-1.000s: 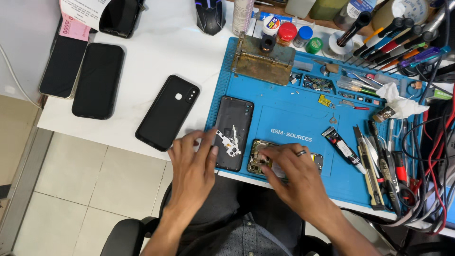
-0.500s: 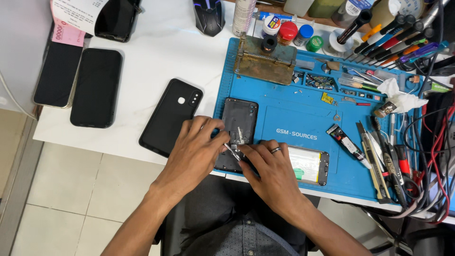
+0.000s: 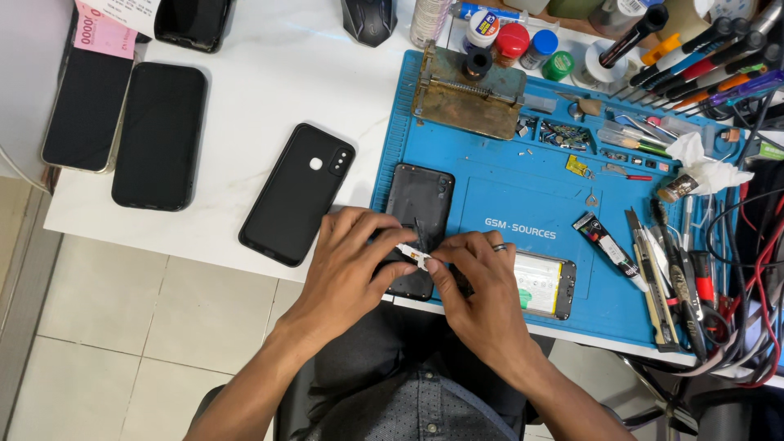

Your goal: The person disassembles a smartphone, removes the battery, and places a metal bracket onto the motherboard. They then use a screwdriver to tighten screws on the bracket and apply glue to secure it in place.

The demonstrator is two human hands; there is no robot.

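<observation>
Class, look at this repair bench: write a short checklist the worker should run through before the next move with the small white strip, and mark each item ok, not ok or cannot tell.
1. Both hands on the strip: left hand and right hand pinch the small white strip between fingertips: ok.
2. Strip held over the black phone cover: ok.
3. Cover lying on the blue mat: ok.
4. Opened phone lying flat on the mat beside the right hand: ok.
5. Strip undamaged: cannot tell, too small.
6. Mat edge free of loose tools: not ok, tools crowd the right side.
</observation>
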